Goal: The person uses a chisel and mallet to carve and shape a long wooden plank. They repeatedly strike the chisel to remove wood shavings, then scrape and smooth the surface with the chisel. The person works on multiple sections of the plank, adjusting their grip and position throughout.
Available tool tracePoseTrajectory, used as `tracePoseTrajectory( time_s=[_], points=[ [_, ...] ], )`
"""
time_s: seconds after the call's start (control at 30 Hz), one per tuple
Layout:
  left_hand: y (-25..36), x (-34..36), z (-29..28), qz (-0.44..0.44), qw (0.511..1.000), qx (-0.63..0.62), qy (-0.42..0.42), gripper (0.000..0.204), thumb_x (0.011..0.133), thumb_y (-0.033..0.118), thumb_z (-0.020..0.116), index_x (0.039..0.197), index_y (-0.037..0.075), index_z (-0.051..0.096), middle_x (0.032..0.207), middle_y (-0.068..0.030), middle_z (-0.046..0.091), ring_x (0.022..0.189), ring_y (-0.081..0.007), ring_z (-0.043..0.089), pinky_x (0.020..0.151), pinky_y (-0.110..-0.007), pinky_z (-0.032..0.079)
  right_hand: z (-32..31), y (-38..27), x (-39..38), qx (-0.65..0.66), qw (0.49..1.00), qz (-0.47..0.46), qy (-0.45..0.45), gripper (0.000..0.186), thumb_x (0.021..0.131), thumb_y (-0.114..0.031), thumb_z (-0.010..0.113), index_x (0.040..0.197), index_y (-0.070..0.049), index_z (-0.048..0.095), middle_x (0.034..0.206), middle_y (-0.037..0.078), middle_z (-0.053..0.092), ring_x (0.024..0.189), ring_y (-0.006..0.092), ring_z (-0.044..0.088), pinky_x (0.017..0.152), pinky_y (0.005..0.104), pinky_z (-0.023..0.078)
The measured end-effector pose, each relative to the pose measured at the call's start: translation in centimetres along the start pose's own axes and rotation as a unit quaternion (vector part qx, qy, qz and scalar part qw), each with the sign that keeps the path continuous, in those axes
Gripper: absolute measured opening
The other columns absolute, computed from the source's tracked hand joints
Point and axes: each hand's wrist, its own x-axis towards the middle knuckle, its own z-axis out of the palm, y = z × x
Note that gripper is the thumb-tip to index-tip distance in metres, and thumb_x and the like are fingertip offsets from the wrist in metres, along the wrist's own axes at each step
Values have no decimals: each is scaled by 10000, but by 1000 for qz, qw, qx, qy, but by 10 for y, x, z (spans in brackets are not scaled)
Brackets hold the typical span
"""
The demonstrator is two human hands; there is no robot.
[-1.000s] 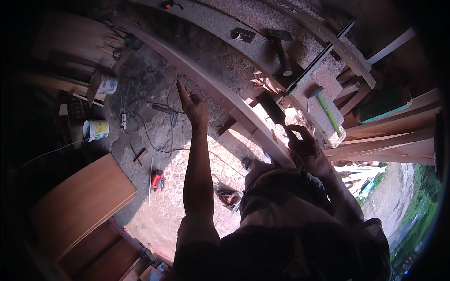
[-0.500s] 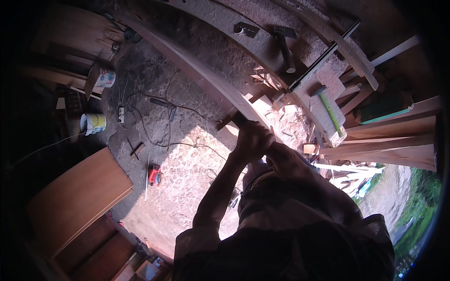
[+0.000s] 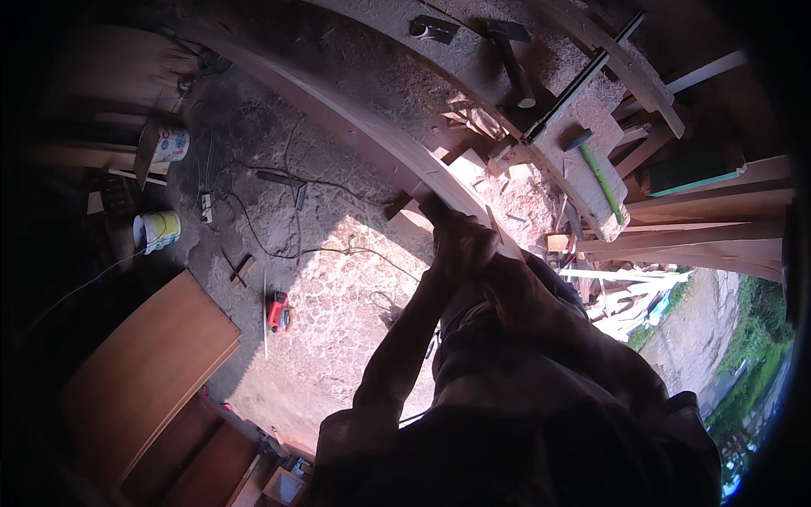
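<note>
My left hand (image 3: 461,242) and my right hand (image 3: 498,277) are closed together around a dark, flat tool (image 3: 434,205), the right hand lower on it and partly hidden by the left. The tool lies against the side of a long wooden beam (image 3: 355,127) that runs from the upper left down toward my body. Its exact shape is hidden under my fingers.
A workbench (image 3: 596,198) at upper right holds a green-handled hammer (image 3: 601,177) and a black mallet (image 3: 512,68). A red power tool (image 3: 274,313) and cords are on the floor (image 3: 321,355). Left are a bucket (image 3: 156,232) and stacked boards (image 3: 148,363).
My left hand, earlier apart and up along the beam, has come down onto the tool beside my right hand. The tool, earlier raised with its blade visible, now sits against the beam, mostly covered.
</note>
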Motion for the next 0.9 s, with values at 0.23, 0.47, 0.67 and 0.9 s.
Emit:
tracePoseTrajectory(
  time_s=[0.23,0.47,0.67,0.9],
  points=[
    [-5,13,0,-2,999,-27,20,136,859,100,663,974,34,634,853,-121,629,787,-323,619,740,-479,488,7,17,3,0,1000,-18,0,256,878,63,505,1118,66,593,956,210,641,857,390,650,726,419,524],
    [-4,7,-5,41,998,27,33,182,898,151,654,1020,19,630,915,-132,633,802,-327,621,750,-476,487,6,22,4,-64,992,-105,42,222,879,60,516,1090,61,589,948,210,636,852,395,649,724,426,524],
    [-13,-3,-4,-9,998,-44,-53,243,921,128,667,1128,12,614,1095,-166,635,950,-346,617,827,-501,497,6,21,4,-6,999,-34,24,195,873,57,536,1051,40,614,899,207,642,838,379,664,697,426,535],
    [-1,7,-11,-79,959,-21,-272,248,933,202,664,1111,31,642,1052,-151,630,948,-340,621,841,-513,502,11,21,-9,-2,1000,0,29,194,853,35,567,1037,42,629,878,207,653,817,375,677,702,406,558]
  ],
)
